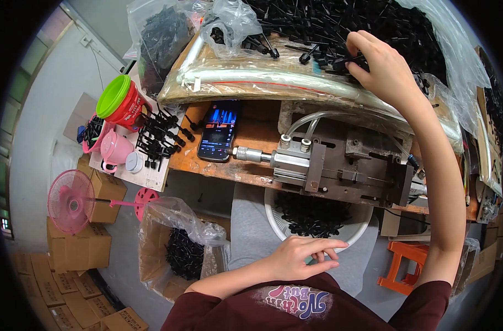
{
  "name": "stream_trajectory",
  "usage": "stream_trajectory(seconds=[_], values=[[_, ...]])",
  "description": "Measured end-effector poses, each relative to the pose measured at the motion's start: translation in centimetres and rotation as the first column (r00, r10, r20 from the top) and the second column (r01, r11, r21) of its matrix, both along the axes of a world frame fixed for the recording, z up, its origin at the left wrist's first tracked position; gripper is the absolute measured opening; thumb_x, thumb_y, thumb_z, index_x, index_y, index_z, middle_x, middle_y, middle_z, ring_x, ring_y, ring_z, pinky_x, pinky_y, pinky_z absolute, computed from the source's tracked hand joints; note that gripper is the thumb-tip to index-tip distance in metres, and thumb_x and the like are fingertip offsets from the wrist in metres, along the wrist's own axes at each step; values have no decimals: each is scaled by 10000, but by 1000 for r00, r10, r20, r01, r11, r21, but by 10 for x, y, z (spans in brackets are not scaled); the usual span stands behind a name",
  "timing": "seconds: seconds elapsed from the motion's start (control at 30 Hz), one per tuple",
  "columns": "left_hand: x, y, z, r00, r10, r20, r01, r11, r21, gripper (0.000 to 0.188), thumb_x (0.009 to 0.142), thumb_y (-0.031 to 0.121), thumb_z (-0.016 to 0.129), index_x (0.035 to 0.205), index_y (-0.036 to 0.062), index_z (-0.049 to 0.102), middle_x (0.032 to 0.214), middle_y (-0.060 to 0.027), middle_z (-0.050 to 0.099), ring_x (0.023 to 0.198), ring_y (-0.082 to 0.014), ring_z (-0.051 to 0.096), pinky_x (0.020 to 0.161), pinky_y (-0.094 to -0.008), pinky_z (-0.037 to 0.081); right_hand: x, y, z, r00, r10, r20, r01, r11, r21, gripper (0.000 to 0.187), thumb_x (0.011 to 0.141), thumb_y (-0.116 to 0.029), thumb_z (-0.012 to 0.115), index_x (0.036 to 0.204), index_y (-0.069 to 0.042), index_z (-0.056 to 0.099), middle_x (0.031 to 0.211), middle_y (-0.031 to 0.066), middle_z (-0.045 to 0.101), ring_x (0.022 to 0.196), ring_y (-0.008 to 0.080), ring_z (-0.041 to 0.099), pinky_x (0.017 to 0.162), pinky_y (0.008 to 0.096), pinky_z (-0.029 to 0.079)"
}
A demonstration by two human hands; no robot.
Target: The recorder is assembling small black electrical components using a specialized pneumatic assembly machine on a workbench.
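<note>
At the back right, my right hand reaches over a large heap of black plastic parts with thin stems, which lies in a plastic-lined tray. Its thumb and fingers close on one black part at the heap's near edge; the fingers partly hide it. In front of my body my left hand hovers by the near rim of a white round basket, index finger and thumb stretched out, the other fingers loosely bent. Nothing shows in it. Small black pieces fill the basket.
Between my arms and the tray sits a metal pneumatic fixture with clear hoses. A lit phone lies left of it, beside black parts on a board. A plastic-lined carton, pink fan and orange stool stand lower down.
</note>
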State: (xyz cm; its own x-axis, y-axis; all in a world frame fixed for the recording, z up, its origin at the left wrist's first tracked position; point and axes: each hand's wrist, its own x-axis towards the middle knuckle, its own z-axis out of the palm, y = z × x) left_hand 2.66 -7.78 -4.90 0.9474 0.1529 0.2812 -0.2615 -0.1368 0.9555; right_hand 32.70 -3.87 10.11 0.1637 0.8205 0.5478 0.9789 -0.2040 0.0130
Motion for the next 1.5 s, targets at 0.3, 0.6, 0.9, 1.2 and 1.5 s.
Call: stream_trajectory(seconds=[0.3, 0.6, 0.9, 1.2, 1.5], values=[[-2, -1, -3, 1000, 5, -14, -4, 1000, 15, 398, 824, 148, 715, 1210, 105, 632, 861, -53, 713, 595, -115, 640, 568, -250, 529, 16, -22, 12, 965, -8, -263, 36, 994, 101, 163, 786, -140, 705, 872, -41, 608, 743, 1, 593, 678, 87, 510, 636, 257, 424], [1, -3, -6, 1000, -1, -13, 2, 998, 57, 357, 836, 143, 700, 1184, 101, 640, 861, -56, 711, 625, -128, 663, 574, -258, 533, 25, -38, 17, 816, -89, -571, 101, 995, -10, 145, 769, -159, 699, 872, -57, 684, 722, 3, 627, 664, 65, 548, 607, 238, 447], [-1, -2, -3, 991, -85, -107, 89, 995, 36, 337, 841, 87, 676, 1176, 69, 643, 911, -90, 714, 745, -162, 695, 662, -288, 571, 52, -51, 21, 464, 124, -877, 142, 967, 212, 170, 861, -220, 683, 954, -80, 657, 880, -24, 603, 834, 66, 553, 699, 205, 437], [-3, -2, -3, 967, -190, -168, 182, 981, -62, 305, 902, 86, 596, 1201, 33, 626, 969, -121, 707, 777, -182, 694, 697, -288, 568, 67, -70, 8, 367, 81, -927, 173, 973, 154, 247, 885, -170, 661, 1052, 10, 638, 1057, 67, 633, 910, 131, 626, 801, 226, 517], [-2, -1, -1, 971, -191, -143, 169, 974, -154, 282, 958, 182, 541, 1212, 90, 622, 913, -87, 713, 774, -184, 700, 684, -292, 548, 70, -91, 8, 546, -14, -837, 207, 971, 120, 202, 846, -70, 641, 1032, -18, 699, 960, 67, 673, 882, 137, 643, 878, 259, 521]])
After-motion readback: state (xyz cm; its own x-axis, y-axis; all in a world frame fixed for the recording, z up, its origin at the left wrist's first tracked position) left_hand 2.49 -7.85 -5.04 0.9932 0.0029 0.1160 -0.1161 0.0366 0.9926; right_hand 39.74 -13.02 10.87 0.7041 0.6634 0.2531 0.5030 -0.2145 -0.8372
